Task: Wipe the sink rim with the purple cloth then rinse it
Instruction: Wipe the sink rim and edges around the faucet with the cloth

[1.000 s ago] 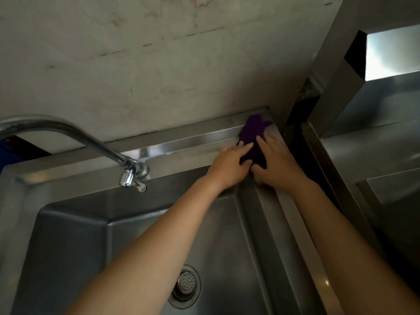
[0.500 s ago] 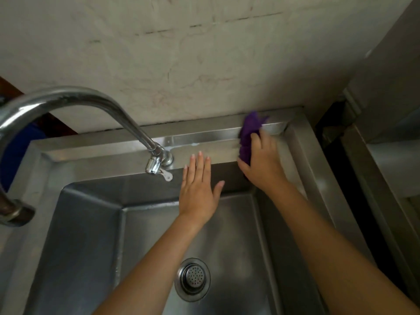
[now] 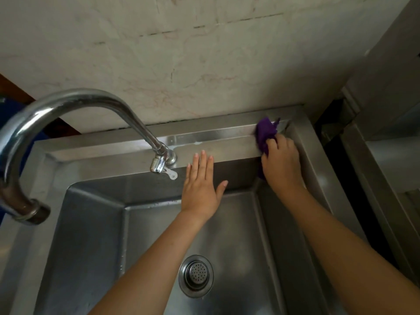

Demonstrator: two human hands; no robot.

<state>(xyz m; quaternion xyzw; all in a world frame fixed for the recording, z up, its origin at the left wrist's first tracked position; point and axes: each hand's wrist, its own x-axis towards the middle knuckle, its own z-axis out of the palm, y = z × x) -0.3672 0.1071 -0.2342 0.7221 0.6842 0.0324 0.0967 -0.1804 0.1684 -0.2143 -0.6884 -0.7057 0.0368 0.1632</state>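
Right hand point(image 3: 281, 164): fingers curled and clamped down on the purple cloth point(image 3: 264, 133), knuckles up. Cloth is bunched under the fingertips, pressed onto the back ledge of the sink rim point(image 3: 216, 146) at its far right corner; a loose tuft pokes up against the raised back strip, and a strip of purple trails down under the palm edge to the top of the basin wall. Wrist and forearm run back toward the lower right, crossing the right-hand rim.

Left hand point(image 3: 201, 185): fingers straight and close together, thumb splayed out to the right, holding nothing. Fingertips lie over the front edge of the back ledge, palm over the rear wall of the basin; whether it presses on the steel or floats just above cannot be told. Well apart from the cloth.

Just left of the left hand: a small tap fitting point(image 3: 162, 159) on the ledge, with a white patch beside it. The curved faucet point(image 3: 75, 103) arcs from there up and round to the left, its spout end at the left edge of view.

Basin point(image 3: 95, 223): stainless steel, round perforated drain strainer point(image 3: 196, 275) in the floor, between the two forearms. A pale wet streak lies on the ledge behind the tap fitting.

Behind the rim: a stained, veined wall point(image 3: 181, 64). Right of the sink, beyond a dark gap, another steel unit point(image 3: 391, 164).
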